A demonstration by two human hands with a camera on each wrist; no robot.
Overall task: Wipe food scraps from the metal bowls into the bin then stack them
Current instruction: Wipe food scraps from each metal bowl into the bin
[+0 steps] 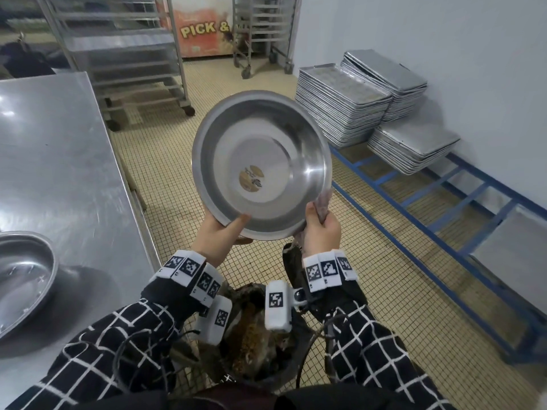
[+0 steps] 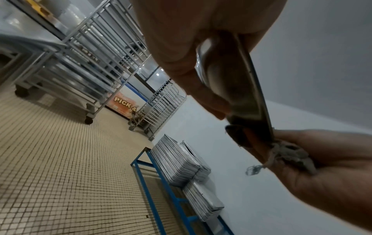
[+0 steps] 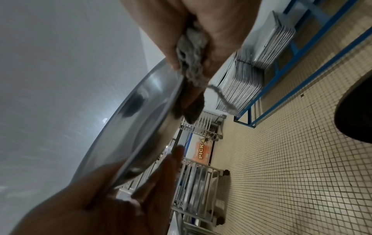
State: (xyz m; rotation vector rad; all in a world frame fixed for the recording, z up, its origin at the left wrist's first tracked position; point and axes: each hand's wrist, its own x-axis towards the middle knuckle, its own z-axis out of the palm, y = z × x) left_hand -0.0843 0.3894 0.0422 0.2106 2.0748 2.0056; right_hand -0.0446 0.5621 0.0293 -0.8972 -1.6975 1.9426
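Both hands have a closed grip on one metal bowl (image 1: 262, 165), held tilted up on edge with its inside toward the person. Left hand (image 1: 220, 232) clamps the lower left rim, thumb curled over onto the inner wall and fingers behind the bowl. Right hand (image 1: 321, 230) clamps the lower right rim with a grey rag (image 1: 322, 202) bunched in the same grip; the right wrist view shows the rag (image 3: 191, 63) pressed between thumb and fingers against the rim, loose threads hanging clear.

Position: the bowl is held in the air above and just beyond the bin (image 1: 257, 344), which stands on the floor directly below the wrists. The bin already holds brown scraps.

Progress, as judged from the views:
- The bowl's inner wall and base appear free of scraps. A round tan label or mark sits left of centre on the base; whether it is a sticker or residue cannot be told.
- Wiping of this bowl looks finished or nearly so, the rag being at the rim rather than inside.
- A second bowl (image 1: 22, 279) lies on the counter (image 1: 59, 161) to the left of the bin. Its condition is not clear.
- Stacking is not yet done for the held bowl; it remains to be set onto the other.
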